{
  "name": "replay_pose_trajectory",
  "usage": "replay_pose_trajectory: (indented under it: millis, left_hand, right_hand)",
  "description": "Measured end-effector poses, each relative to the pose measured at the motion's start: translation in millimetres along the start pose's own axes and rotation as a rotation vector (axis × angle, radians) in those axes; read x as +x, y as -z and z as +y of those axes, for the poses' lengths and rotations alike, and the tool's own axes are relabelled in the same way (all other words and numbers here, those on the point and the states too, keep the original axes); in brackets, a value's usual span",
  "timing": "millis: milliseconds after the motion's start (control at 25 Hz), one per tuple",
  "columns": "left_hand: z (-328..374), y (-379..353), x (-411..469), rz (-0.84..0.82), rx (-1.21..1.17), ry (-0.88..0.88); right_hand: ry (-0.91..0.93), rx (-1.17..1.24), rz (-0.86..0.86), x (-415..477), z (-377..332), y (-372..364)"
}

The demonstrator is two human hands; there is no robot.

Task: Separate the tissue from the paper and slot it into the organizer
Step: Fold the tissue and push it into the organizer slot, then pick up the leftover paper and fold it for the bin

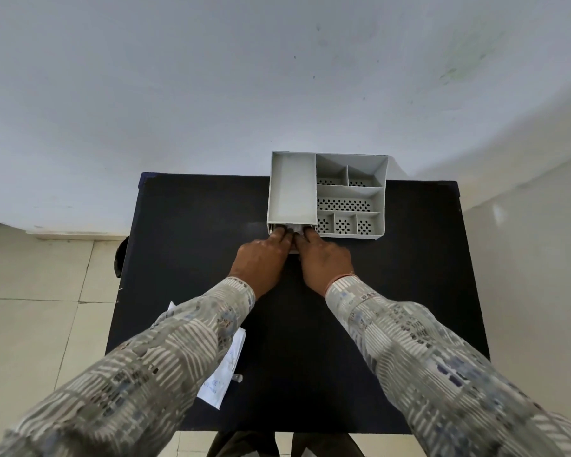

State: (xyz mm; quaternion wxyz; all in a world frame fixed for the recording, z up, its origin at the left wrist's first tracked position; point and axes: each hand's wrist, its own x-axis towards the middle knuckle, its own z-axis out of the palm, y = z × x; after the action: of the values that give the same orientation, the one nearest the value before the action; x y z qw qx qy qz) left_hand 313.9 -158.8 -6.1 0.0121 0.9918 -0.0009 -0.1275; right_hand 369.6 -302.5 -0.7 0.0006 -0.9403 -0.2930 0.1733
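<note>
A grey plastic organizer (381, 206) with several compartments stands at the far edge of the black table (192, 245). My left hand (261, 258) and my right hand (320, 255) meet side by side at a slot in its front, under the long left compartment. Their fingertips pinch white tissue (296, 229), which sits partly inside that slot and is mostly hidden by my fingers. White paper (223, 374) with blue writing lies near the table's front left, half covered by my left sleeve.
A small clear clip-like object (237, 378) rests beside the paper. The table stands against a white wall (211, 94), with tiled floor (30, 308) on both sides. A dark round object (121, 255) sits at the table's left edge.
</note>
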Motion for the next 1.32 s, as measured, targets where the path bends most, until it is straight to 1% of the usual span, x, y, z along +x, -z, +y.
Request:
replay_pose_trajectory:
  millis: [80,120,240,360,440,560,640,720,800,880,960,1080,1200,1280,1320]
  left_hand:
    - [-3.4,6.2,11.3,-0.013,-0.001,0.014]
    - [-3.4,7.6,14.0,-0.008,-0.005,0.014]
    - [-2.8,12.6,7.4,0.042,-0.020,0.032]
    - [-4.5,7.4,-7.2,0.102,-0.025,0.031]
    - [-8.1,2.8,-9.5,0.090,-0.012,0.028]
    - [-12.6,13.6,2.0,0.040,-0.015,0.074]
    - [-14.6,19.4,11.3,0.047,-0.055,0.106]
    - [-13.3,19.4,16.5,0.074,-0.084,0.131]
    - [-11.5,17.7,17.7,0.097,-0.132,0.152]
    - [-11.2,15.0,14.6,0.121,-0.218,0.199]
    - [-16.8,14.3,6.4,0.121,-0.321,0.254]
    - [-31.3,9.9,-22.8,0.091,-0.482,0.322]
    - [-52.2,1.3,-65.7,0.067,-0.613,0.475]
    - [-65.7,-12.2,-98.5,-0.015,-0.681,0.607]
    - [-72.7,-21.9,-115.7,-0.088,-0.705,0.676]
  right_hand:
    - [0.013,-0.017,0.084,-11.1,0.6,-6.7]
    - [0.023,-0.018,0.081,-14.9,0.6,-10.3]
    - [0.027,-0.026,-0.029,-11.4,2.3,-12.8]
    - [0.006,-0.024,-0.010,8.8,2.9,-2.3]
    - [-0.002,-0.030,-0.013,13.4,2.3,3.5]
    - [0.048,-0.043,0.112,-1.4,1.4,5.9]
    - [0.089,-0.031,0.169,-16.3,-3.1,0.9]
    - [0.082,-0.007,0.114,-20.4,-6.1,-4.3]
    - [0.032,-0.006,0.072,-9.7,-5.2,-6.7]
    - [0.014,-0.018,0.046,3.7,-3.1,-3.5]
    - [0.005,-0.011,-0.022,10.8,-4.8,-0.1]
    - [-0.024,0.102,-0.091,6.9,-8.0,0.7]
    - [0.016,0.227,-0.165,-12.9,-29.6,-7.6]
    - [0.039,0.287,-0.236,-22.6,-55.7,-17.9]
    - [0.047,0.274,-0.275,-25.0,-71.2,-25.4]
